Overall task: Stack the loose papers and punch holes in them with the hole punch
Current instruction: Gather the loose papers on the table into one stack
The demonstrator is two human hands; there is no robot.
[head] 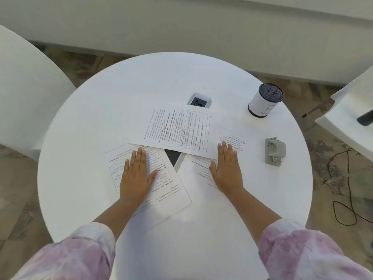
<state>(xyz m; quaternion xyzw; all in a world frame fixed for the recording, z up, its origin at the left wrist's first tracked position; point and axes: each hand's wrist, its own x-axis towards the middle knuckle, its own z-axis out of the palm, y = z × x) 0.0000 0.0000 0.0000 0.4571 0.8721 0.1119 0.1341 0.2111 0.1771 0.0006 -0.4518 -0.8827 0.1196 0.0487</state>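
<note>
While the round white tabletop (80, 138) carries three loose printed sheets (177, 128) spread unstacked, the left hand (137, 176) and right hand (228, 170) press flat, each grip open, and the grey hole punch (275, 150) lies apart at right

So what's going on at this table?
A person is about to gather loose printed sheets on a round white table. The left hand and right hand each lie flat on a separate sheet. The papers are still spread out, and the grey hole punch sits untouched to the right.
</note>
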